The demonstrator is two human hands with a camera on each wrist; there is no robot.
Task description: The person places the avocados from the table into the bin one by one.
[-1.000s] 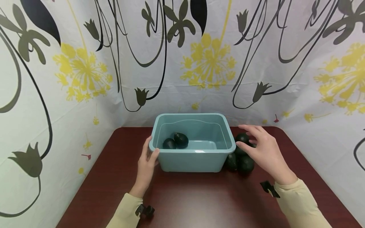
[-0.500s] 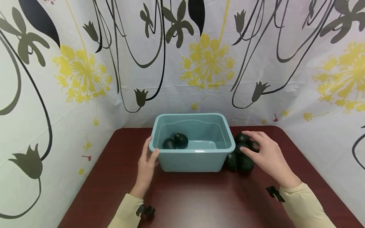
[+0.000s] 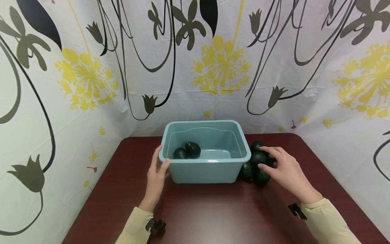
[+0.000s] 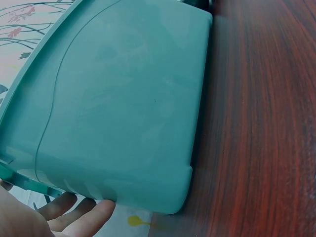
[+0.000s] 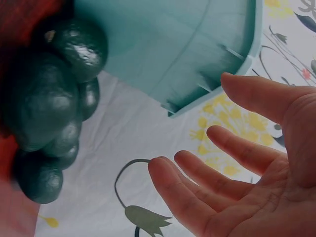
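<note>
A light-blue plastic bin (image 3: 202,172) stands on the table, with two dark green avocados (image 3: 193,149) in its left part. My left hand (image 3: 156,179) grips the bin's front left corner, thumb at the rim and fingers along the side. In the left wrist view those fingertips (image 4: 101,212) touch the bin wall (image 4: 123,98) below the rim. Just right of the bin, several avocados (image 3: 258,158) lie heaped. Over the heap hovers my right hand (image 3: 286,169), thumb and fingers spread. The right wrist view shows a gap between that hand (image 5: 247,187) and the avocados (image 5: 42,98).
The dark red-brown table (image 3: 207,210) stretches in front of the bin. A white cloth (image 3: 219,105) with yellow and grey flower prints hangs behind and at both sides. Each wrist wears a small black device (image 3: 297,210).
My right hand has moved slightly right and down, from beside the bin's right rim to lower over the heaped avocados. The left hand stays at the bin's corner.
</note>
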